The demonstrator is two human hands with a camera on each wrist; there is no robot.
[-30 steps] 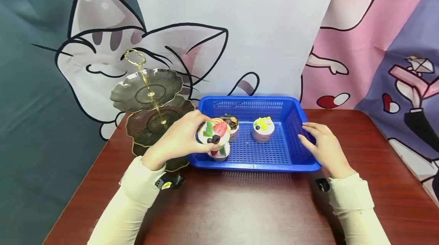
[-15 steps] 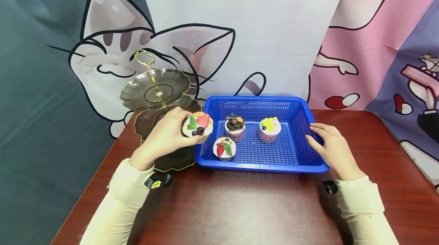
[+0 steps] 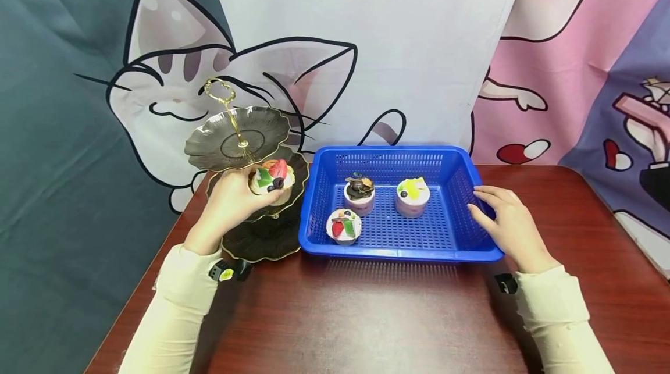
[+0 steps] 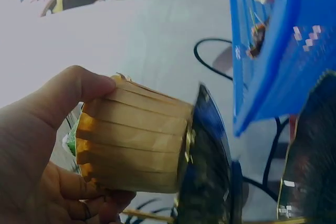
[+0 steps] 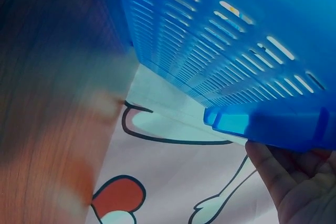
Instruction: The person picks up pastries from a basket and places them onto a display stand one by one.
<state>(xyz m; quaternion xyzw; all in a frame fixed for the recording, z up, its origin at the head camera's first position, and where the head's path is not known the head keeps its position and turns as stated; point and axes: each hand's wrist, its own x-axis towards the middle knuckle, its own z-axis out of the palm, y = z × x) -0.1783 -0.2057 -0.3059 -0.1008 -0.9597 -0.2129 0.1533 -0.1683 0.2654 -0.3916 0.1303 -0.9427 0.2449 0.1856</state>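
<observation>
My left hand (image 3: pixel 231 195) holds a fruit-topped cupcake (image 3: pixel 276 183) by its sides, over the middle plate of the tiered stand (image 3: pixel 243 140). Strawberry, green fruit and dark berries lie on its cream. In the left wrist view the pleated paper cup (image 4: pixel 139 137) shows between thumb and fingers, its base close to a dark plate; contact cannot be told. My right hand (image 3: pixel 510 225) grips the right rim of the blue basket (image 3: pixel 398 253). Inside the basket stand a chocolate-topped cup dessert (image 3: pixel 359 196), a yellow-topped one (image 3: pixel 412 196) and one with strawberry and green fruit (image 3: pixel 344 227).
The stand's top plate (image 3: pixel 209 140) overhangs the middle one, with a gold heart-shaped handle (image 3: pixel 220 91) above. Its bottom plate (image 3: pixel 264 243) lies near the basket's left side. A printed cloth (image 3: pixel 408 60) hangs behind the reddish-brown table (image 3: pixel 366 316).
My left hand has carried the fruit-topped cupcake left, out from above the basket to over the stand's middle plate. The right hand keeps its place on the basket rim.
</observation>
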